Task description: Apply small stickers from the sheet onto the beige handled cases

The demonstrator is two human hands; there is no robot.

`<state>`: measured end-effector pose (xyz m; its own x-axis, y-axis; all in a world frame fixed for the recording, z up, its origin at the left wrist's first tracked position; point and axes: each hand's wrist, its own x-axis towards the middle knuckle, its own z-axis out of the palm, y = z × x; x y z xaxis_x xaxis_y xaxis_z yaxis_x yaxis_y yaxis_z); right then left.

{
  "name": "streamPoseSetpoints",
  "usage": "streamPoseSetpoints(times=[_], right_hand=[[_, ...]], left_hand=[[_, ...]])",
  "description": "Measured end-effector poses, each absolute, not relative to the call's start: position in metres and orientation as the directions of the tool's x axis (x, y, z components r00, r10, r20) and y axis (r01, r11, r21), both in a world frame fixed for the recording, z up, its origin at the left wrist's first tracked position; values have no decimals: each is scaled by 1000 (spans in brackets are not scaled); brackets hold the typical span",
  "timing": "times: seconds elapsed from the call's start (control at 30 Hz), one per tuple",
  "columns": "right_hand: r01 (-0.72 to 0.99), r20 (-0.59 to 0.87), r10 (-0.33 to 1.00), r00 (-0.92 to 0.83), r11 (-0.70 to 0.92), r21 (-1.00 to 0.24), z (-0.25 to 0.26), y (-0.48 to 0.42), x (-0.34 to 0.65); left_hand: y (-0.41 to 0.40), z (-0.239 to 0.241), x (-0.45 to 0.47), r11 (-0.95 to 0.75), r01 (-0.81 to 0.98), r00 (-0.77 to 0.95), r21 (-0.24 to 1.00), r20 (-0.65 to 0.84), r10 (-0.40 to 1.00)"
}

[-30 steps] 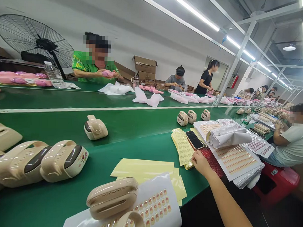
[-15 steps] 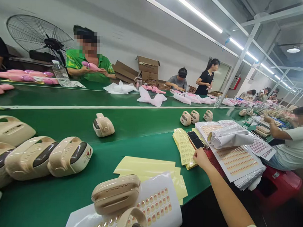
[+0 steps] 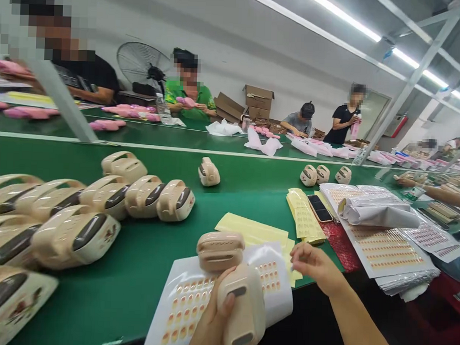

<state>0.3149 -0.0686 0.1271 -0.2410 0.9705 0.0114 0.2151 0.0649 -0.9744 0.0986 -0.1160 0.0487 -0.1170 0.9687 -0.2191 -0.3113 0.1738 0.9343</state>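
Note:
My left hand (image 3: 217, 313) is closed around a beige plastic casing (image 3: 250, 304) with two grey oblong insets, held tilted over the front of the bench. Under it lies a white sheet of small oval stickers (image 3: 183, 301). Another beige casing with a handle (image 3: 220, 250) rests on that sheet, just beyond my left hand. My right hand (image 3: 313, 263) hovers by the right end of some pale yellow sheets (image 3: 250, 227), its fingers pinched together. A tiny pale thing may show at the fingertips, too small to name.
Rows of beige casings (image 3: 77, 235) crowd the left of the green bench (image 3: 144, 255). To the right lie yellow label sheets (image 3: 304, 215), a phone (image 3: 320, 208) and stacked sticker sheets (image 3: 386, 248). Across the bench, co-workers handle pink items; a metal post (image 3: 62, 96) rises at left.
My right hand has left the yellow label sheets by the phone and moved nearer. My left hand has come into view holding a casing. The view has swung left.

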Motion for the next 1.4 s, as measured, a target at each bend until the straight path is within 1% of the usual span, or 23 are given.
streamPoseSetpoints(times=[0.07,0.13,0.2,0.33,0.5,0.6,0.73,0.8,0.87,0.97,1.07,1.13,1.2,1.23,1.27,1.33,1.4], right_hand=[[134,6,931,-366,59,-989,131,-84,288],[150,-20,912,-410,46,-988,132,-93,267],[199,-51,914,-401,33,-979,130,-96,255],[258,-59,937,-344,34,-966,124,-95,248],[278,-69,948,-311,22,-960,124,-96,247],[289,-63,948,-311,31,-957,126,-97,246],[310,9,957,-291,103,-945,121,-98,243],[326,78,960,-269,167,-930,116,-101,241],[337,162,954,-252,244,-909,112,-104,238],[319,264,930,-255,338,-885,108,-107,236],[244,279,934,-222,331,-912,106,-104,239],[186,289,949,-129,309,-933,99,-101,245],[150,263,964,-29,265,-953,85,-97,252],[143,229,973,4,227,-964,76,-95,254],[141,171,985,-3,169,-975,65,-92,256],[153,76,996,-49,83,-985,45,-82,254],[137,63,974,-216,94,-986,31,-67,243]], left_hand=[[-114,59,101,103,-194,-134,976,-131,982],[-113,67,102,51,-74,-132,996,-60,989],[-112,71,101,21,-13,-129,1000,-22,991],[-111,72,99,-31,12,-125,999,32,992],[-112,74,100,-5,29,-117,1000,9,993],[-111,73,100,-25,34,-113,999,28,993],[-109,69,96,-22,47,-78,999,26,997],[-108,68,95,-6,60,-58,998,9,998],[-109,68,96,2,54,-73,999,2,997],[-109,69,98,-4,22,-119,1000,6,993],[-108,71,97,-13,-12,-116,1000,12,993],[-108,72,95,-5,-71,-108,997,-3,994],[-111,73,94,17,-198,-81,980,-34,996],[-113,74,95,34,-285,-50,958,-50,998],[-116,74,96,39,-391,-25,920,-53,998],[-118,73,100,79,-589,96,804,-28,995],[-116,70,101,92,-689,138,718,6,990]])
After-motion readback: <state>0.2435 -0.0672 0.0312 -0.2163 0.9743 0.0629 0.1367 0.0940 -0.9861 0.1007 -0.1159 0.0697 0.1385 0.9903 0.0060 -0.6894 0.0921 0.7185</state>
